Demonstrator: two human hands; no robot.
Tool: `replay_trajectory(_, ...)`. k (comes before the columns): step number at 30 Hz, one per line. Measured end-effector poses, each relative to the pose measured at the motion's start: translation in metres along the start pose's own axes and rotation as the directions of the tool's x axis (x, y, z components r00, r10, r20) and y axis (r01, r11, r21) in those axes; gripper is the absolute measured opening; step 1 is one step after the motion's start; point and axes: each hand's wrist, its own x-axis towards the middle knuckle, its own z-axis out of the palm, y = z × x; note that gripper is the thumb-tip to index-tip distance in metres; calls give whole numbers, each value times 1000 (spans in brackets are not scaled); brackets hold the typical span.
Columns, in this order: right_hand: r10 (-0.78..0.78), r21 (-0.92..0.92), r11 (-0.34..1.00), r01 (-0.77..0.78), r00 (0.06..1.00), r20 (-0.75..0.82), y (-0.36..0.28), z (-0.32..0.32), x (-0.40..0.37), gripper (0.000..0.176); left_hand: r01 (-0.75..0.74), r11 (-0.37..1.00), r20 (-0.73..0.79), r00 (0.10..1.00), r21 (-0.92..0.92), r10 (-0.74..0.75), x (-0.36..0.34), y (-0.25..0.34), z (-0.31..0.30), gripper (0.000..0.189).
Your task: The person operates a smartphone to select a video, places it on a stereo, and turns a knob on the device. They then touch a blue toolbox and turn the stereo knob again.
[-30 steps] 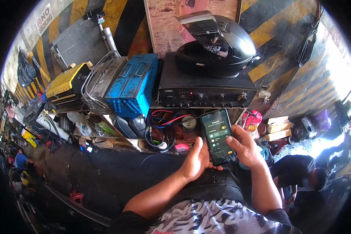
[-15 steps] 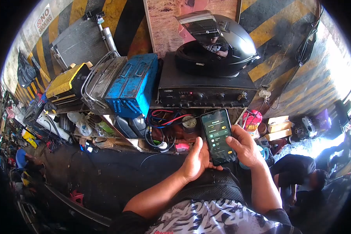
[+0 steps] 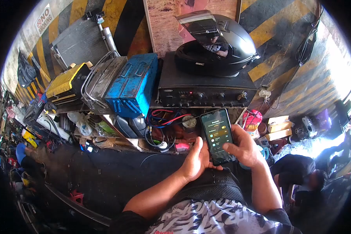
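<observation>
Gripping phone below amp: L hand curled round edge, R hand thumb pressing screen. Prob. mid-menu; steady grip for next tap.

One phone, one helmet, one amplifier, two toolboxes

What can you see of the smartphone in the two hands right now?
The smartphone is a dark, slim slab with a glossy face. Its screen is lit and shows a dark menu with yellow toggles; the text is too small to read. It stands nearly upright, top tilted slightly left, seen just below the black amplifier. The left hand cups its lower left edge, and the right hand wraps its right side, thumb across the lower screen.
</observation>
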Motion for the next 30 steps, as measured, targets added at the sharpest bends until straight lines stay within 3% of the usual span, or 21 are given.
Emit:
replay_trajectory(4, -25, -177, 984, 23, 1000, -8, -6, -2, 1, 44, -1, 1000, -7, 1000, -22, 1, 0, -2, -1, 87)
replay_trajectory(7, 162, -304, 938, -164, 986, -34, -29, -7, 8, 34, 13, 1000, 47, 999, -24, -12, 2, -6, -7, 87)
replay_trajectory(10, 84, -170, 980, -102, 990, -113, -20, -12, 16, 33, 14, 1000, 41, 999, -20, -13, 2, -5, -5, 87)
replay_trajectory(13, 20, -85, 996, -27, 997, -77, -12, -14, 15, 41, 9, 1000, 36, 999, -29, -8, 1, -4, -3, 86)
replay_trajectory(19, 13, -189, 982, -9, 1000, 16, -11, -15, 5, 49, -6, 1000, 12, 1000, -23, 7, 0, 0, 0, 88)
replay_trajectory(30, 52, -112, 993, -45, 996, 67, -6, -22, -5, 54, 9, 1000, -15, 1000, -27, -10, 3, -2, 0, 92)
